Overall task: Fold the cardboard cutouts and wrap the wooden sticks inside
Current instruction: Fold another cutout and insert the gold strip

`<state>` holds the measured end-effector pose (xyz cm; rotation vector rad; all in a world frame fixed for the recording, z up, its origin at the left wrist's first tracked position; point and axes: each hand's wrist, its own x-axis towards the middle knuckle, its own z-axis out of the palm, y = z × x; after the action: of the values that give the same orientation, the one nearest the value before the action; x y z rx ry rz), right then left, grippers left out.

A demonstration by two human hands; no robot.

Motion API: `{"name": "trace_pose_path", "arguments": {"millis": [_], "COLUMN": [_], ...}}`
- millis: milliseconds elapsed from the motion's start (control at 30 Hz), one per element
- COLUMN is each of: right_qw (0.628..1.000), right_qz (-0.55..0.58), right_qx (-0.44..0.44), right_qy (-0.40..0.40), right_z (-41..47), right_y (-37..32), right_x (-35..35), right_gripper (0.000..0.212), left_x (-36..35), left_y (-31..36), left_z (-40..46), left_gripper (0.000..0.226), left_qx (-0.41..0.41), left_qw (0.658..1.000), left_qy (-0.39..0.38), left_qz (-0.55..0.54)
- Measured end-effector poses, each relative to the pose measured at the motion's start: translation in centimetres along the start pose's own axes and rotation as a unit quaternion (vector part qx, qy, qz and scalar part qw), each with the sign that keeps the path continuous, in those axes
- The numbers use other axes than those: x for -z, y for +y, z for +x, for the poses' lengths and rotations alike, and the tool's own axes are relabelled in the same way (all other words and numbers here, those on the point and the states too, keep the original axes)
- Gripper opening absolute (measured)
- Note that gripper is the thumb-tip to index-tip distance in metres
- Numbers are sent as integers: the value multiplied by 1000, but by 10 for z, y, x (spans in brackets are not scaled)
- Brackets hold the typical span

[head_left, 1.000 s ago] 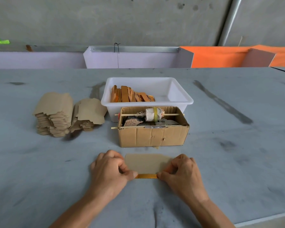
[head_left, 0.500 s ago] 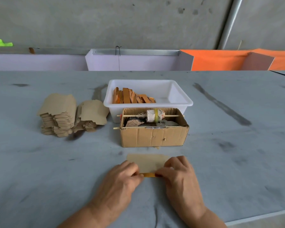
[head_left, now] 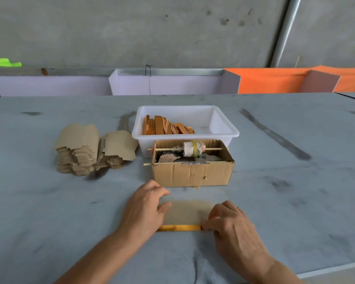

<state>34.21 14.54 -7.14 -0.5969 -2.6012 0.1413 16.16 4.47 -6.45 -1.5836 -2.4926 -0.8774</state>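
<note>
Hands are spreading back out along the cutout; the stick is lying exposed at its near edge.

I am noting that half a second ago both hands were crowding the middle of the cardboard cutout (head_left: 186,212); now the left hand (head_left: 144,210) is sliding outward, fingers loosely extended and lying flat over the cutout's left end, while the right hand (head_left: 232,224) is pinching the right end of the wooden stick (head_left: 179,227). I am reading this as creasing the fold along the stick, with the wrap not yet closed. Just behind the cutout, the cardboard box (head_left: 193,174) is holding a cloth-wound roll on a skewer and some scraps; behind that box, the white tub (head_left: 223,133) is holding more orange sticks. Left of the box, a stack of blank cutouts (head_left: 78,148) is waiting on the surface (head_left: 49,212).
</note>
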Motion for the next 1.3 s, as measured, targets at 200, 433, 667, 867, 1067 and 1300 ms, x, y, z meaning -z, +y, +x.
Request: {"name": "trace_pose_path", "arguments": {"millis": [200,433,667,867,1067,1300], "right_qw": [993,987,986,987,983,991], "right_qz": [79,76,66,62,98,108], "right_qx": [-67,-100,-100,-95,-106,-73], "right_qy": [-53,-97,-118,-115,-109,-40], "right_z": [-1,4,14,13,11,32], "right_y": [2,0,1,4,6,9], "right_x": [2,2,7,6,3,-4], "right_gripper": [33,31,28,24,22,37], "left_x": [-8,-2,-5,-1,5,-2], "left_y": [4,9,17,21,23,24], "left_z": [13,9,4,2,11,22], "left_gripper": [32,22,13,32,24,24], "left_qx": [31,27,30,55,144,126], "left_qw": [993,992,991,984,973,973], "left_qy": [-88,-106,-100,-141,-182,-170], "left_qz": [66,62,79,90,6,-92]}}
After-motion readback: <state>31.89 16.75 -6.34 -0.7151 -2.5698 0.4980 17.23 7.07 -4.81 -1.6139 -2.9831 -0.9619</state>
